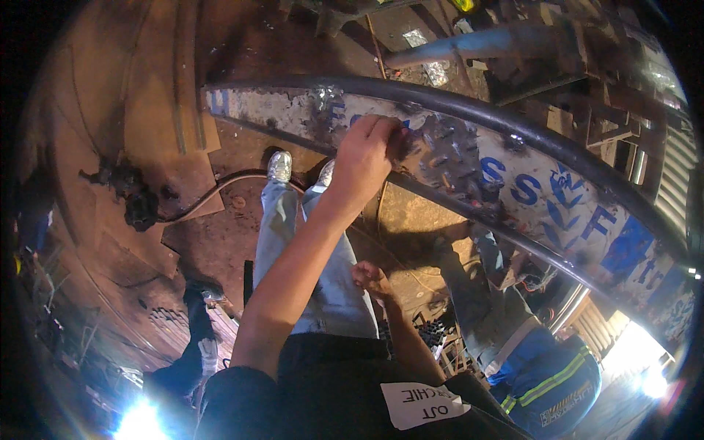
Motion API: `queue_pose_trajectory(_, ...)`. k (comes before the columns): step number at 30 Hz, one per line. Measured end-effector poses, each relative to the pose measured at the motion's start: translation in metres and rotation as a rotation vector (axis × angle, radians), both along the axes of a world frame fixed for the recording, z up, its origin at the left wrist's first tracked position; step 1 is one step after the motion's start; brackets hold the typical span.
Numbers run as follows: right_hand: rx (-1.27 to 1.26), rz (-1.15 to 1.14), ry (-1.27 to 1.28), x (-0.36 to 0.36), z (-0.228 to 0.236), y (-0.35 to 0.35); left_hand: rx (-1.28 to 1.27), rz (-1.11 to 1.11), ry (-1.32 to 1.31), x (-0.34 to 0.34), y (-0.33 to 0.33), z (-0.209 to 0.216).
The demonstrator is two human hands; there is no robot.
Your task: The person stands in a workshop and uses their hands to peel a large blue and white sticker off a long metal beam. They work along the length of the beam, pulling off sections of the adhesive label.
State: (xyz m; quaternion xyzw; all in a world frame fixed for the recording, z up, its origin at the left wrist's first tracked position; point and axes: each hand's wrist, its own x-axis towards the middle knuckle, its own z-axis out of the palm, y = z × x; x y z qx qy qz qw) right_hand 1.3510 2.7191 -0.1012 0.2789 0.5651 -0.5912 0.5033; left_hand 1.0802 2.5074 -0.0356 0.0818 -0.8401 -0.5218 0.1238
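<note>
My left hand [369, 155] reaches forward to a long, curved beam edged with black tubes. Its fingers are closed over a dark piece that I cannot make out, against the panel's surface. The beam's panel [469, 158] is white, worn and marked with blue lettering. Along its middle the paint gives way to dark, rough patches. My right hand [372, 279] hangs beside my thigh, apart from the beam, its fingers curled with nothing visible in them.
A person [543, 367] in blue with reflective stripes bends down at the lower right. Another person's leg [198, 330] shows at the lower left. A hose [220, 183] runs across the floor near my shoes. Bright lights [139, 422] glare below. Metal frames [587, 66] stand beyond the beam.
</note>
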Motion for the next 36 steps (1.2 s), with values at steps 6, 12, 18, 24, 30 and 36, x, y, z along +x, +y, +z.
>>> queue_pose_trajectory(6, 0.136, 0.149, -0.031, 0.002, -0.001, -0.004, 0.047, 0.055, 0.014, -0.003, 0.016, -0.008)
queue_pose_trajectory(12, 0.111, 0.174, -0.025, -0.004, 0.007, -0.007, 0.155, 0.162, 0.012, -0.003, 0.022, -0.001)
queue_pose_trajectory(18, 0.055, 0.095, 0.045, 0.006, -0.001, -0.003, 0.088, -0.042, 0.144, -0.004, -0.004, -0.003)
queue_pose_trajectory(24, 0.091, 0.146, 0.002, 0.004, -0.001, -0.008, -0.198, -0.247, 0.244, -0.012, -0.023, -0.01)
queue_pose_trajectory(30, 0.164, 0.25, -0.021, -0.001, 0.001, -0.013, -0.324, -0.351, 0.259, -0.019, -0.025, -0.018)
queue_pose_trajectory(36, 0.172, 0.317, 0.168, 0.015, -0.017, -0.013, -0.261, -0.258, 0.255, -0.021, -0.014, -0.023)
